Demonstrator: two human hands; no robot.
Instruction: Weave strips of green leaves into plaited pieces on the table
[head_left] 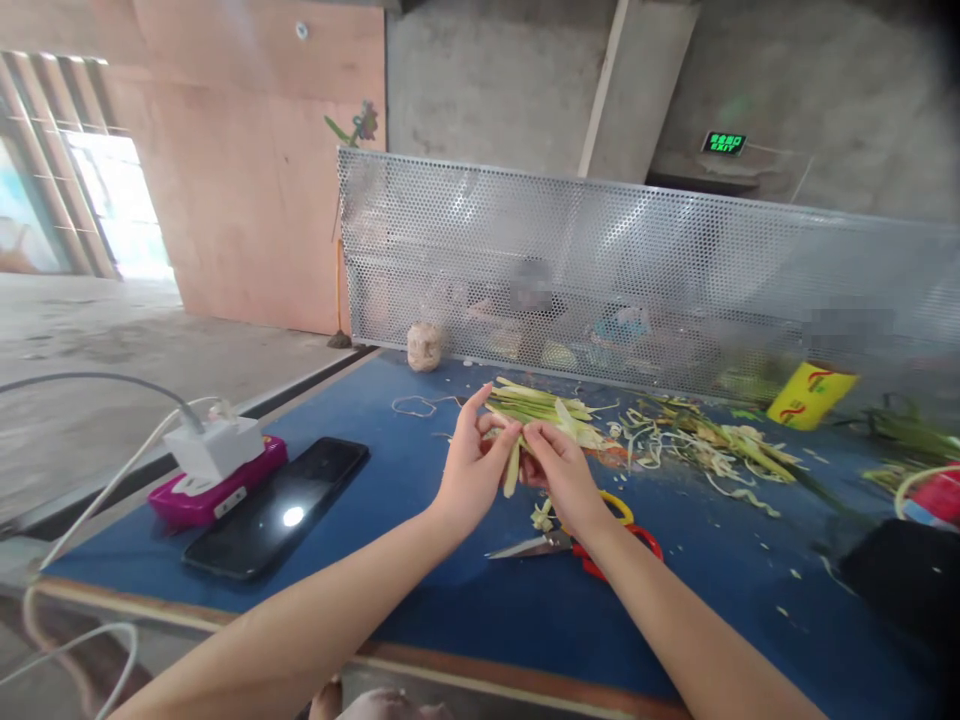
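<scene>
Both my hands meet above the blue table (420,470). My left hand (474,462) pinches the upper end of a pale green leaf strip (512,472) that hangs down between the hands. My right hand (561,468) closes its fingers on the same strip from the right. Just behind the hands lies a bundle of green leaf strips (544,408). Red and yellow scissors (577,540) lie on the table under my right wrist, blades pointing left.
A black phone (277,508) and a pink box with a white charger (216,465) sit at the left. Leaf scraps (705,440) spread to the right, near a yellow packet (810,395). A perforated metal screen (645,280) stands behind, with a person beyond it.
</scene>
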